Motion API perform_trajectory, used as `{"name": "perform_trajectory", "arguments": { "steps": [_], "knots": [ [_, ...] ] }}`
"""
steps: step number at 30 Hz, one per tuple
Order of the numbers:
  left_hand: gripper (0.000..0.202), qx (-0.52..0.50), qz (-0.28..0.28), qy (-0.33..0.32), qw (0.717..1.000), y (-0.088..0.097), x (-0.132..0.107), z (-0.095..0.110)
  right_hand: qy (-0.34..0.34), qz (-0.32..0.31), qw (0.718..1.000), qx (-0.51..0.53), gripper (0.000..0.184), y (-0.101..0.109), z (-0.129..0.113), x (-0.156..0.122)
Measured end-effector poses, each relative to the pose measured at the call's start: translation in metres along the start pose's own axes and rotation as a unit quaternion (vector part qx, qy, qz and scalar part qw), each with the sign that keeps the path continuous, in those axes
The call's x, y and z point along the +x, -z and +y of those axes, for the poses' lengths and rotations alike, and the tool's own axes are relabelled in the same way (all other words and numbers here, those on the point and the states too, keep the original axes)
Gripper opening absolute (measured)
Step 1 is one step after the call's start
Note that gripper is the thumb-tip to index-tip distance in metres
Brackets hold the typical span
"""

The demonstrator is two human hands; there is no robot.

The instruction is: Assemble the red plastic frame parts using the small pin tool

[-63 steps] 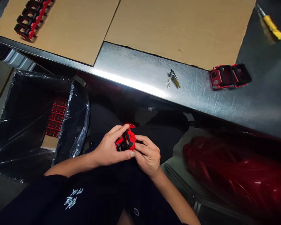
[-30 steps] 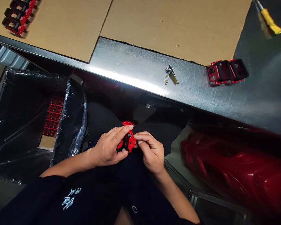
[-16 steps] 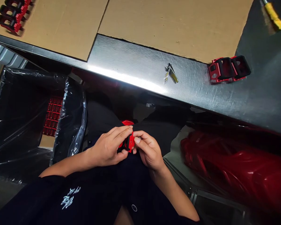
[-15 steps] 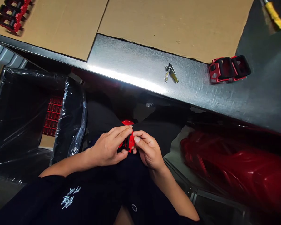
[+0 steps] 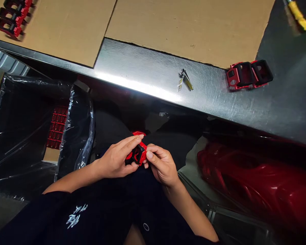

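Over my lap, below the edge of the steel table (image 5: 142,73), both hands close on one small red and black plastic part (image 5: 137,153). My left hand (image 5: 117,160) wraps it from the left, with the index finger across its top and the thumb underneath. My right hand (image 5: 162,165) pinches its right side with thumb and fingertips. The fingers hide most of the part.
A finished red and black part (image 5: 248,75) lies on the table at right, small metal clips (image 5: 185,79) near the middle, a yellow-handled tool (image 5: 297,15) far right. Several more parts (image 5: 11,15) line up on cardboard (image 5: 181,27). A plastic-lined bin (image 5: 58,127) with red pieces stands left, a red bag (image 5: 257,187) right.
My right fingers have shifted along the part's right side and the part has turned slightly between my hands. The view has drifted a little; nothing on the table moved.
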State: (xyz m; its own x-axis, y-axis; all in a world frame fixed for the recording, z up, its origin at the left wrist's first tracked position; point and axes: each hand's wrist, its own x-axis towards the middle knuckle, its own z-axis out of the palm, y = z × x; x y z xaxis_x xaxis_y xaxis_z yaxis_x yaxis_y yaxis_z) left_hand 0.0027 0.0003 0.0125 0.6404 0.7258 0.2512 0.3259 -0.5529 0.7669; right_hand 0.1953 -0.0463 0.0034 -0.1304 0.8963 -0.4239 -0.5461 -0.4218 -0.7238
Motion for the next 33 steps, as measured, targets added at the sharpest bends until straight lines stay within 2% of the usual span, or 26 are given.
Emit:
{"name": "perform_trajectory", "arguments": {
  "steps": [5, 9, 13, 24, 30, 33],
  "knots": [
    [0.089, -0.051, 0.004, -0.023, 0.998, -0.001, -0.001, -0.007, 0.035, -0.046, 0.998, -0.008, 0.014, 0.001, 0.001, 0.000],
    [0.089, -0.108, 0.024, -0.043, 0.993, -0.002, -0.001, -0.014, 0.026, -0.084, 0.996, 0.017, 0.014, 0.002, 0.002, 0.000],
    [0.084, -0.115, 0.044, -0.075, 0.990, -0.002, 0.002, -0.017, -0.003, -0.111, 0.992, 0.056, 0.016, 0.003, 0.005, -0.001],
    [0.084, -0.120, 0.057, -0.107, 0.985, -0.003, 0.005, -0.014, -0.096, -0.079, 0.980, 0.152, 0.033, 0.000, 0.011, -0.001],
    [0.103, -0.129, 0.070, -0.109, 0.983, -0.006, 0.005, -0.010, -0.156, -0.070, 0.963, 0.210, 0.032, 0.001, 0.020, -0.002],
    [0.111, -0.138, 0.066, -0.100, 0.983, -0.007, 0.005, -0.008, -0.163, -0.072, 0.956, 0.235, 0.030, 0.001, 0.025, -0.002]
  ]
}}
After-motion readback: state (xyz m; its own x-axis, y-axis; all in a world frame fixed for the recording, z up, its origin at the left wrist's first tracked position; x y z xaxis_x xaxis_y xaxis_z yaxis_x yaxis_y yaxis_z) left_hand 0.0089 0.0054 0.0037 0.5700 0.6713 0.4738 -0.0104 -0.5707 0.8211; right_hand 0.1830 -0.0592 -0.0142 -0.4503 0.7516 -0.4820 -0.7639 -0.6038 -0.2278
